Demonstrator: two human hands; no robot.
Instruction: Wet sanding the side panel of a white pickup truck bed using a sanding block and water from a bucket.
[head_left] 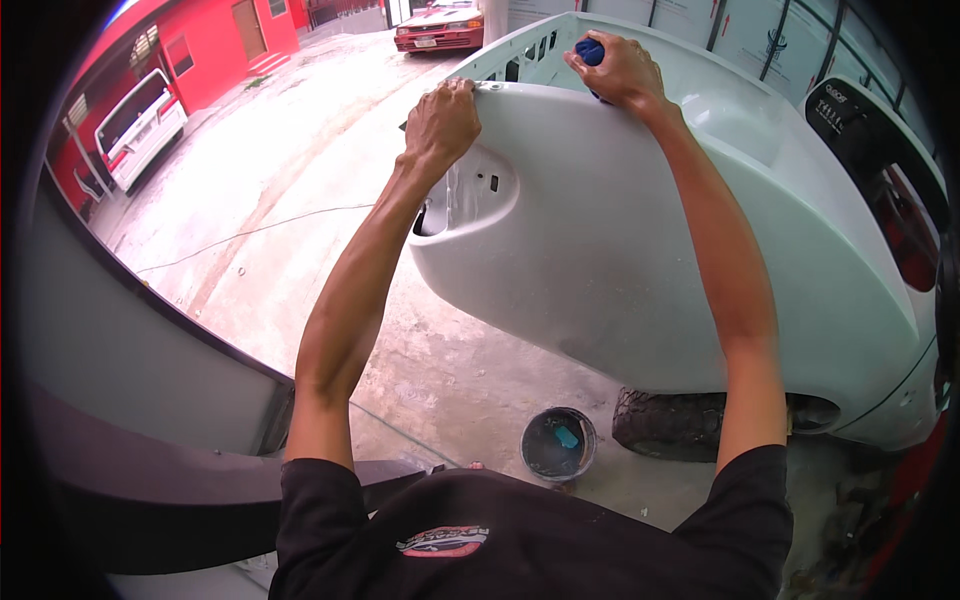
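Note:
A pale, grey-white pickup truck bed stands before me, its side panel facing me. My left hand is closed over the top rear corner of the panel, above the tail-light recess; its fingertips are mostly hidden. Further right, my right hand is wrapped around a dark blue bundle, perhaps a cloth, at the panel's top rail. Part of the bundle shows below the hand too. Both arms reach forward, nearly straight.
On the concrete floor below stands a black bucket with a teal piece in it, beside the truck's tyre. A grey vehicle panel lies close on my left. Further off are a white vehicle and a red car.

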